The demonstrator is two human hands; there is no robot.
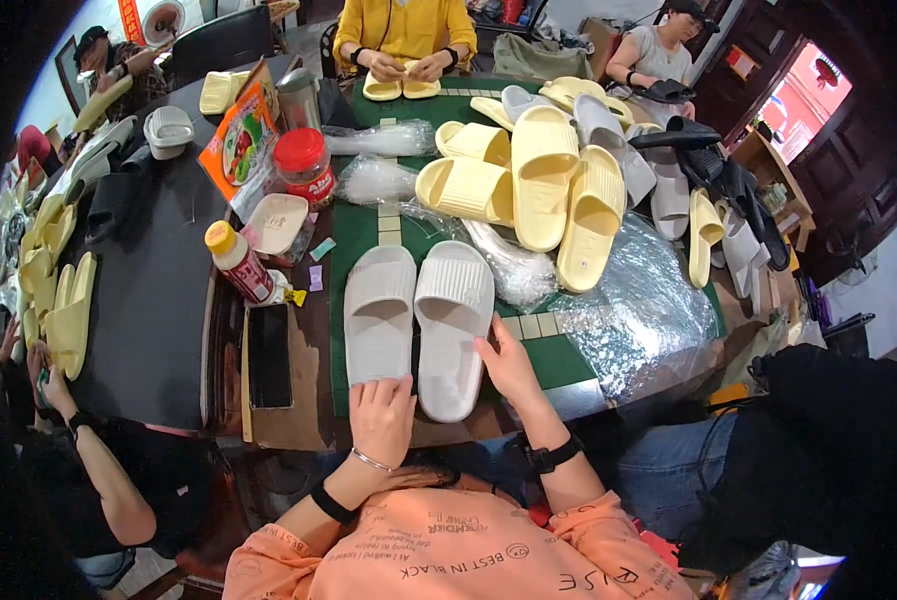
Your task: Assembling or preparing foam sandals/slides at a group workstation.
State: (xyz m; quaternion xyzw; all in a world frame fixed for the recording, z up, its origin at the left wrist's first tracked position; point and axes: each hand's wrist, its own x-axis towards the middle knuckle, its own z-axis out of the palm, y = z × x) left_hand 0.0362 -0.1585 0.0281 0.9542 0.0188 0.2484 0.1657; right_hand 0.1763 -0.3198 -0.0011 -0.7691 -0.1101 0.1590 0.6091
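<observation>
Both hands, left hand (383,418) and right hand (510,366), rest palm-down on grey slippers (416,318).

Two slide sandals lie side by side, soles down, on a table mat (369,225) before the person: the left sandal (379,312) under the left hand (383,418) at its heel, the right sandal (451,325) with the right hand (509,365) at its outer edge. Behind them sits a heap of sandals (544,185); plastic bags (634,305) lie to the right, a bottle (239,262) and a jar (304,165) to the left.
</observation>
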